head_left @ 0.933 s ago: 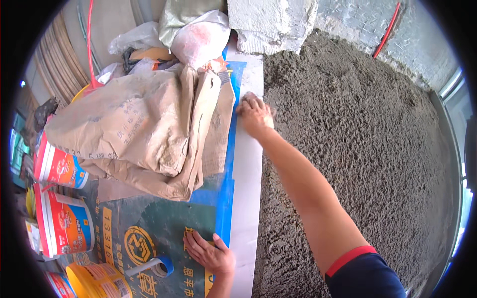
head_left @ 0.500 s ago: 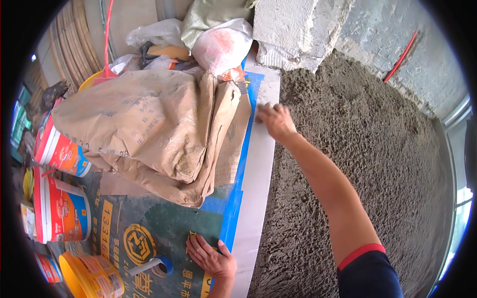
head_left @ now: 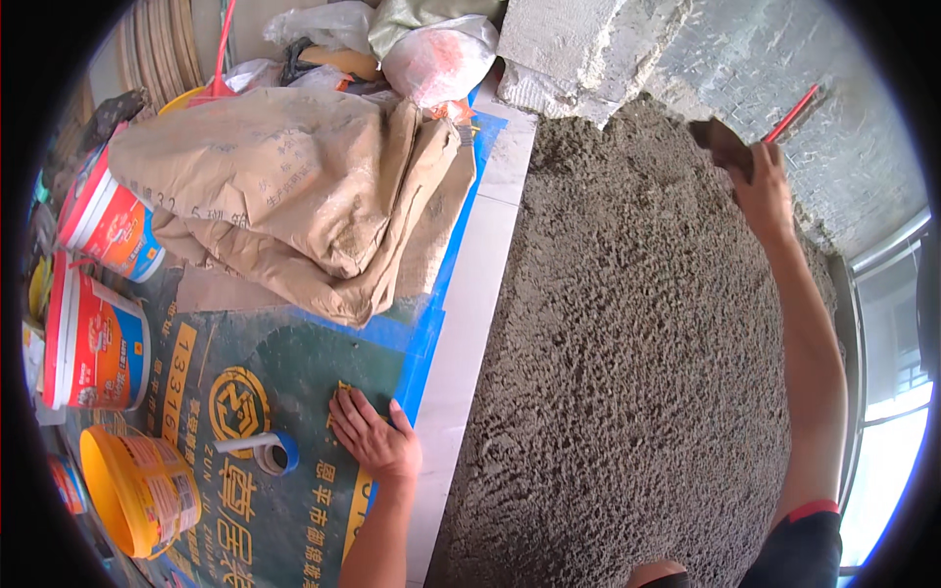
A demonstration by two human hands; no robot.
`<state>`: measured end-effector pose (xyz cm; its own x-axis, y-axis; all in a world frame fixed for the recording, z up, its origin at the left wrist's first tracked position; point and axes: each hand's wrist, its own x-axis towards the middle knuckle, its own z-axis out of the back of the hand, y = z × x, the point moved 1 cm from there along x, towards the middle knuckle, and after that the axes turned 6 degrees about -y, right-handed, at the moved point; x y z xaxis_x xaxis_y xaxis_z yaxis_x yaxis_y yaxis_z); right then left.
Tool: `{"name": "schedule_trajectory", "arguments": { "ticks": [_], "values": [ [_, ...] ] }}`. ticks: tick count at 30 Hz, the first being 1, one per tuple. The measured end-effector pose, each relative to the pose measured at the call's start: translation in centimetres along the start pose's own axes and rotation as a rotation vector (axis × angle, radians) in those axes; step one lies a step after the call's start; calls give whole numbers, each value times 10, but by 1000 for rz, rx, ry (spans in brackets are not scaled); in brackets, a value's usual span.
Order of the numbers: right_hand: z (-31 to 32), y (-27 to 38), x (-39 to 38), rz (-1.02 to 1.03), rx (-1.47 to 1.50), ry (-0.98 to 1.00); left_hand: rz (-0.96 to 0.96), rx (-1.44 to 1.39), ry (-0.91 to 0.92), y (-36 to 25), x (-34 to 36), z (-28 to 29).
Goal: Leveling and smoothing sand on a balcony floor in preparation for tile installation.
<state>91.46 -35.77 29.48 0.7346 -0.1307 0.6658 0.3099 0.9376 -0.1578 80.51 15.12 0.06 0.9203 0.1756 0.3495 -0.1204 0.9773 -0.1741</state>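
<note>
My left hand (head_left: 375, 437) lies flat with fingers spread on the green printed floor sheet (head_left: 294, 363), beside its blue-taped edge. At the far right, my right hand (head_left: 767, 196) is closed on a dark, flat-bladed tool that looks like a trowel (head_left: 723, 143); its handle is hidden by the fingers. The blade is over the far edge of the rough grey mortar bed (head_left: 627, 323), close to the wall. Whether it touches the mortar I cannot tell. Pale tiles (head_left: 469, 265) run between the sheet and the mortar.
A folded brown paper sack (head_left: 265, 186) sits on the sheet. Red-and-white buckets (head_left: 103, 338) and a yellow bucket (head_left: 123, 490) stand at the left. A tape roll (head_left: 274, 453) lies near my left hand. A red pipe (head_left: 792, 113) comes off the wall (head_left: 755, 59).
My right hand has swung from the tile edge across the mortar to the far right wall, where the flat blade now shows. My left hand stays on the sheet; the whole view has shifted.
</note>
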Motion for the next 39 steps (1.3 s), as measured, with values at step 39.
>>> {"name": "schedule_trajectory", "arguments": {
  "ticks": [39],
  "values": [
    [-101, 320, -180, 530, 196, 892, 22, -34, -11, 5, -11, -14]
  ]
}}
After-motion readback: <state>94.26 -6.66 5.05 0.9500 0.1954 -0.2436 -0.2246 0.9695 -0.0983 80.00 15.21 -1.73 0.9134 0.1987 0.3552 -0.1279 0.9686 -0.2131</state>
